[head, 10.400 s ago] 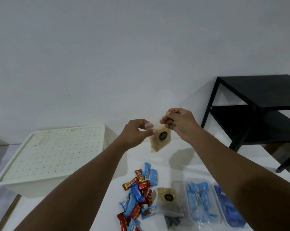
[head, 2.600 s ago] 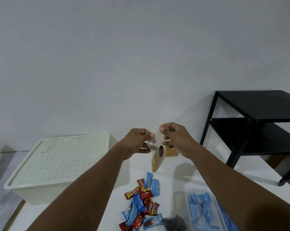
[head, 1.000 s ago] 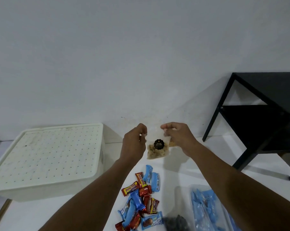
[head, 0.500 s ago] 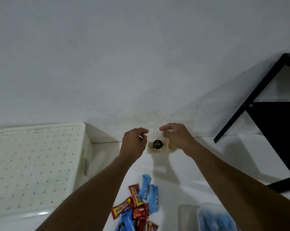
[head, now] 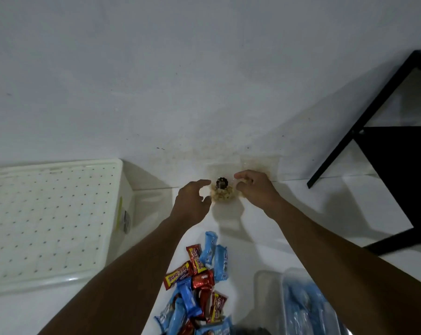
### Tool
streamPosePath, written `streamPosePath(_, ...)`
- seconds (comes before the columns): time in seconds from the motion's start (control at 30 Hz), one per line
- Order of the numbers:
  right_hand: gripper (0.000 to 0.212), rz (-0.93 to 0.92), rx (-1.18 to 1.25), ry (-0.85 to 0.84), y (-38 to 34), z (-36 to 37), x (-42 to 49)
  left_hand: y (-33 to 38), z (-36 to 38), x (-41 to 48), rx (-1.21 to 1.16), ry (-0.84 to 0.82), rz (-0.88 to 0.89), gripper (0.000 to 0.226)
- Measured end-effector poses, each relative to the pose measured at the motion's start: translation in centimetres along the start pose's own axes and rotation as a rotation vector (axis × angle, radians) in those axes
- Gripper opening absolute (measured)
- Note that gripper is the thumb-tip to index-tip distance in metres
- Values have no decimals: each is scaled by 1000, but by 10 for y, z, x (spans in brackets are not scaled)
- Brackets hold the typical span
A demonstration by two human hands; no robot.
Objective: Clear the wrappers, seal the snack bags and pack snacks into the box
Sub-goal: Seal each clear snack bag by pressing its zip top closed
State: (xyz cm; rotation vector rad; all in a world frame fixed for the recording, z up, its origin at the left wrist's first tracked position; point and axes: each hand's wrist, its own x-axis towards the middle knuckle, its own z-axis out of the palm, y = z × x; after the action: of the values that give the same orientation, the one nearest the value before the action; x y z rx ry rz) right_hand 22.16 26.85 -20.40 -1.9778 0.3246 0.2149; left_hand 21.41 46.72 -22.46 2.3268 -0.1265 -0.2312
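A small clear snack bag (head: 222, 195) of beige pieces with a round black label stands on the white table against the wall. My left hand (head: 192, 201) is just left of it, thumb and fingers spread in a loose curve, holding nothing. On the bag's right, my right hand (head: 254, 189) has relaxed fingers; whether they touch the bag is unclear. A second clear bag (head: 265, 166) leans on the wall behind that hand, partly hidden. The white box (head: 54, 213) with a dotted lid sits at the left, closed.
A pile of red and blue wrapped candies (head: 199, 284) lies near the front between my arms. A clear bag of blue wrapped snacks (head: 306, 308) is at the bottom right, a dark lump (head: 251, 331) beside it. A black shelf unit (head: 398, 165) stands at the right.
Both hands pinched the bag's top in the air, lowered it to the table by the wall and have now let go. The camera has tilted down and swung left.
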Motion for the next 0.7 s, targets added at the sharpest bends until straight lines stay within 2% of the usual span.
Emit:
streamPosePath(0.23,10,137,-22,-138,39,13,-115,-3,8,-103,85,-254,-79,38)
streamPosePath(0.33,8,161,-142,-201,69,28,-158,-10,19,-148,121,-343,-108,35)
streamPosePath(0.47,14,163,-310,-217,112,42,-208,-21,40,-204,94,-413,-122,32)
streamPosePath(0.53,17,131,-370,-160,128,42,-228,-25,52,-221,59,-445,-144,32)
streamPosePath(0.7,21,51,-596,168,145,23,-258,-18,82,-236,51,-469,-94,40)
